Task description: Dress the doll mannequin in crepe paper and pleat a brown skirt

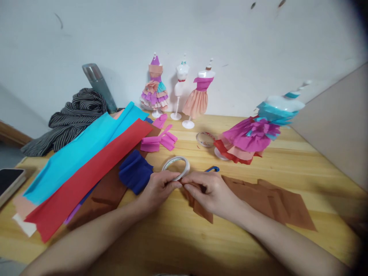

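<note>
My left hand (161, 188) is closed, with thumb and forefinger pinched at the lower edge of a white roll of tape (186, 165). Close beside it, almost fingertip to fingertip, my right hand (212, 191) pinches a small folded piece of brown crepe paper (203, 214), which hangs below the fingers. A larger brown crepe paper sheet (276, 201) lies on the table, partly behind my right wrist. Just beyond my right hand, the blue end of a tool (213, 168) shows; the rest is hidden.
Cyan (83, 153) and red crepe paper strips (94, 178) lie left, near dark blue crepe paper (135, 171) and pink pieces (151, 143). Several small mannequins stand behind, including one in a pink-and-red skirt (247, 134). A bottle (100, 88), striped cloth (79, 119) and phone (10, 184) sit left.
</note>
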The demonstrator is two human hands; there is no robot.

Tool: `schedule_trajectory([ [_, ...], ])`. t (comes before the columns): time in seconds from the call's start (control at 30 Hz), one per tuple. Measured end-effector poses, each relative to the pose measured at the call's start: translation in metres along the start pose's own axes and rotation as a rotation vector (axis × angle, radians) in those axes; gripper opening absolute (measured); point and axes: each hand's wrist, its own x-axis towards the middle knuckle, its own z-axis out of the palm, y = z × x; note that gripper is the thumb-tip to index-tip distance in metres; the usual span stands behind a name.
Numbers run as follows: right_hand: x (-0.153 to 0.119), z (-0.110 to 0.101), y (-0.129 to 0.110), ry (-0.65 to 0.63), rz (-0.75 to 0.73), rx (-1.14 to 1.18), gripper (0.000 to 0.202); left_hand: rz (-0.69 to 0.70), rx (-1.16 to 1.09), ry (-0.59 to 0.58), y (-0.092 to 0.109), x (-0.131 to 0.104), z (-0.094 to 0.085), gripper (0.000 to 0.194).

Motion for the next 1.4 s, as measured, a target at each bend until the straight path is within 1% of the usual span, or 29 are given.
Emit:
schedule_trajectory([
  [0.2,0.000,-0.003,-0.002,0.066,0.045,-0.092,0.014,-0.006,0.000,0.020,0.000,-0.001,0.000,0.019],
  [0.33,0.000,-0.004,0.000,0.037,0.078,-0.102,0.013,-0.013,0.026,0.017,0.000,-0.002,0.000,0.019],
  [0.5,0.001,-0.003,0.001,0.026,0.081,-0.112,0.013,-0.010,0.034,0.023,0.000,-0.002,0.001,0.021],
  [0.63,0.001,-0.004,-0.001,0.012,0.091,-0.127,0.013,-0.013,0.034,-0.008,0.004,-0.001,0.000,0.019],
  [0.83,0.002,-0.005,-0.003,0.029,0.081,-0.186,0.015,0.008,0.056,-0.032,0.008,0.000,-0.001,0.017],
  [1.03,0.001,-0.003,-0.002,0.044,0.113,-0.136,0.015,0.006,0.069,-0.033,0.008,-0.001,0.000,0.020],
  [1.17,0.002,-0.002,0.000,0.032,0.138,-0.138,0.014,0.010,0.060,-0.043,0.008,-0.001,0.001,0.021],
  [1.27,0.002,0.001,0.003,0.045,0.111,-0.189,0.015,0.009,0.047,-0.036,0.010,0.000,0.000,0.019],
  [1.4,0.000,0.004,0.005,0.096,0.042,-0.268,0.015,0.019,0.053,-0.058,0.016,0.000,-0.004,0.014],
])
